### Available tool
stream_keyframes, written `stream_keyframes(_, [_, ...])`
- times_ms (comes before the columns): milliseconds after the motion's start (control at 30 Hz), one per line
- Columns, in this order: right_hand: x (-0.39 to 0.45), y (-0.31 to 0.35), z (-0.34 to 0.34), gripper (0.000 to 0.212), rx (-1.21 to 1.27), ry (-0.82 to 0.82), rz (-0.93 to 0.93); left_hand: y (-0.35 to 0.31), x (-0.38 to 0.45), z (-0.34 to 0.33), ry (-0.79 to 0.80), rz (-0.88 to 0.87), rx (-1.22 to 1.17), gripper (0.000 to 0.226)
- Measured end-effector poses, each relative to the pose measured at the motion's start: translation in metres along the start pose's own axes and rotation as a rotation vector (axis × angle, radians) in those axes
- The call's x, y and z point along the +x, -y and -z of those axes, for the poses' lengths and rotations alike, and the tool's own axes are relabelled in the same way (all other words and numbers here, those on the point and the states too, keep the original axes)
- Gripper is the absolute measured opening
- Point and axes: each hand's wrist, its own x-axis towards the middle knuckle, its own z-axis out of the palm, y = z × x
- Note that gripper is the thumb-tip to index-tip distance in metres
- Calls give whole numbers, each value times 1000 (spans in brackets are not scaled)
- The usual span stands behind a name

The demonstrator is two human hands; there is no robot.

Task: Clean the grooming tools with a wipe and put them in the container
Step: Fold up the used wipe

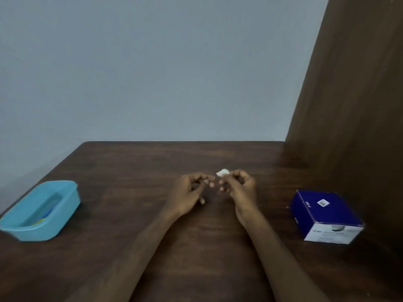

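Wipe point(222, 172), small and white, is sitting pinched in the fingertips of the right hand point(238, 185) above the middle of the worktop point(130, 171). The left hand point(189, 191) is hovering just beside it, fingers curled and gripping nothing visible. The blue container point(41, 211) is lying well apart at the left edge, something blue and yellow blurred inside; a dark blue box point(325, 216) is resting far right.
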Motion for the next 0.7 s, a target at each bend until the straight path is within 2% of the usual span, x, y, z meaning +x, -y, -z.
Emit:
stream_keyframes(33, [6,1,7,20,65,-102,-1,0,10,-10,34,-2,37,30])
stream_keyframes(100, [13,3,14,28,130,-206,17,-4,31,-25,86,-16,216,33])
stream_keyframes(200, [18,2,14,23,129,-265,51,-15,59,-40,156,-65,533,37])
stream_keyframes(433, [28,-11,16,15,97,-356,9,-26,82,-57,388,-106,813,37])
stream_keyframes(533, [29,-12,16,14,81,-369,11,-21,85,-57,396,-124,836,35])
stream_keyframes(700, [28,-12,15,18,12,-362,26,-11,78,-48,294,-177,731,36])
